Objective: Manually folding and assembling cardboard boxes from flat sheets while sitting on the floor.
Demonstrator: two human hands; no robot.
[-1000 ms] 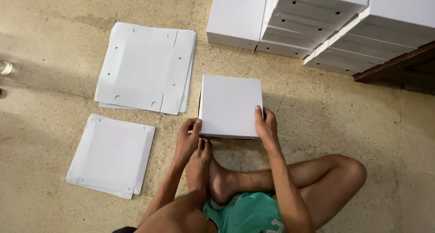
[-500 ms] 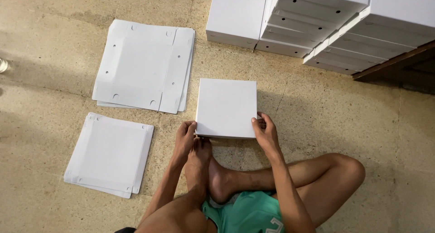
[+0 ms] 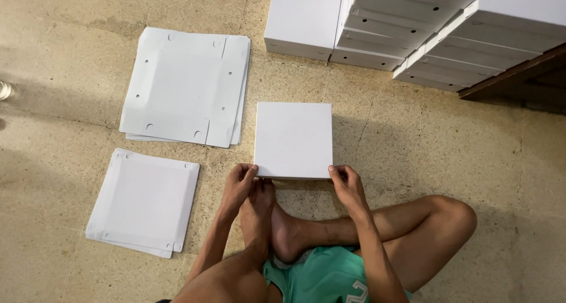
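A person sits cross-legged on a speckled beige stone floor (image 3: 448, 161), with a flat, square, white cardboard box (image 3: 293, 139) lying closed on the floor just in front of the bare feet. The left hand (image 3: 239, 184) grips the box's near left corner, its fingers (image 3: 250, 171) curled narrowly around the edge, thumb side on top. The right hand (image 3: 346, 182) grips the near right corner in the same way, fingers (image 3: 338, 171) bent close around the box's lower edge. Both hands hold the box, which rests level on the floor. To the left of the box, near it, lies a stack of larger unfolded white cardboard sheets with punched holes and fold flaps (image 3: 186, 86). Below that stack, well left of the left hand, lies a stack of smaller flat white cardboard sheets with folded rims (image 3: 144, 200). Beyond the box, at the top, stand piles of finished white cardboard boxes (image 3: 401, 29), some tilted and leaning on one another, beside a dark wooden edge (image 3: 519, 79) at the right.
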